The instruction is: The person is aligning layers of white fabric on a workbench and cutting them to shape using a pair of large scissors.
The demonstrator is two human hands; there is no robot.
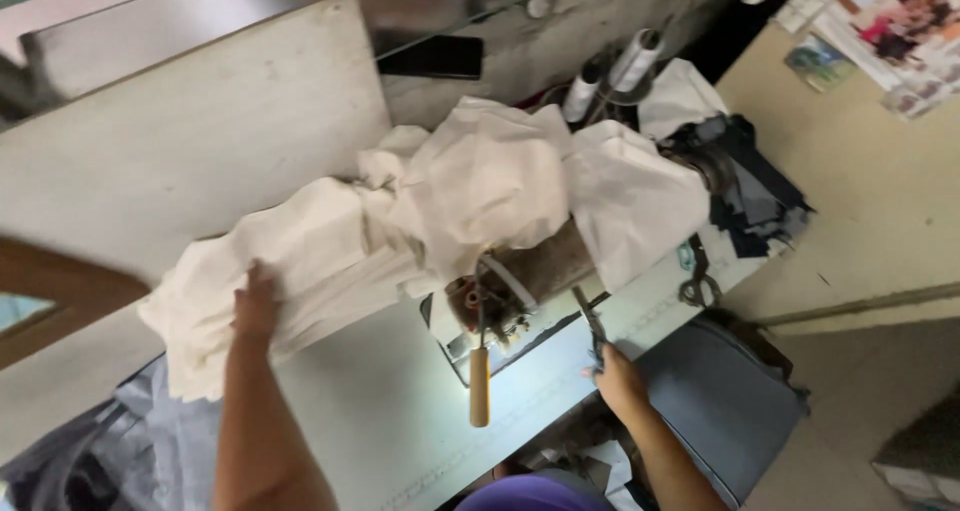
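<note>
The cream cloth [330, 251] heaped on the counter [380, 411] over the sewing machine [520, 281] looks light, soft and floppy, best gathered in bunches; the left hand [256, 306] presses flat on it, the right hand [615, 371] pinches scissors [592, 326].

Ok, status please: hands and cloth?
Left hand flat on white cloth. Right hand holds scissors. Sewing machine half under cloth.
</note>
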